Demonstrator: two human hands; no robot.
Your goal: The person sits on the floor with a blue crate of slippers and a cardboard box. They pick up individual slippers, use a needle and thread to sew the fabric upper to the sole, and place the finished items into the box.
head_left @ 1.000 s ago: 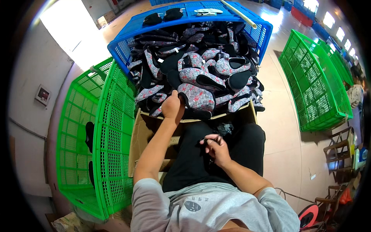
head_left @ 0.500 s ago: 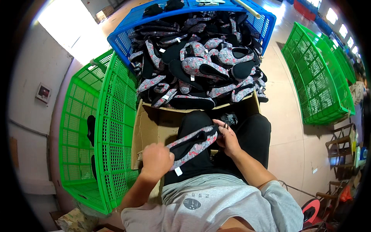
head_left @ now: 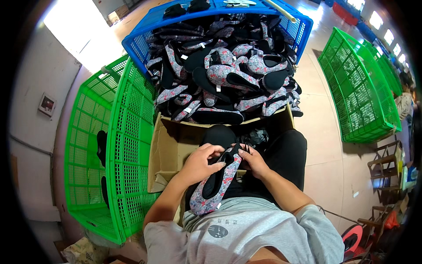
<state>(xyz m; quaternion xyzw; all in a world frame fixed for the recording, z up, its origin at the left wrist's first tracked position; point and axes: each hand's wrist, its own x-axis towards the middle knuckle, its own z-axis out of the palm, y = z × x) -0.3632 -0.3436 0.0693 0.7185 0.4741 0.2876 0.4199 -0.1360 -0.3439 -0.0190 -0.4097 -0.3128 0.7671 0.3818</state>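
Observation:
A grey floral slipper [head_left: 227, 175] with red blossoms and a black lining lies slanted over my lap, toe toward my belly and heel end away from me. My right hand [head_left: 256, 162] pinches its heel end. Something small and dark shows at the right fingers, too small to make out. My left hand [head_left: 200, 163] curls over the slipper's opening near the heel, thumb and fingers on the edge. Just beyond my knees rises a heap of similar slippers [head_left: 228, 75], several with white tags, spilling from a blue plastic crate [head_left: 136, 42].
An open cardboard box [head_left: 169, 141] stands beneath the heap, around my knees, with a dark crumpled bundle [head_left: 259, 137] in it. Green mesh crates [head_left: 132, 149] stand close on my left, dark slippers inside. Another green crate [head_left: 351, 88] is at the right, near wooden stools [head_left: 384, 163].
The slipper has swung from lying crosswise to pointing its toe at my belly. My left hand has moved from the toe up to the heel end, beside my right hand.

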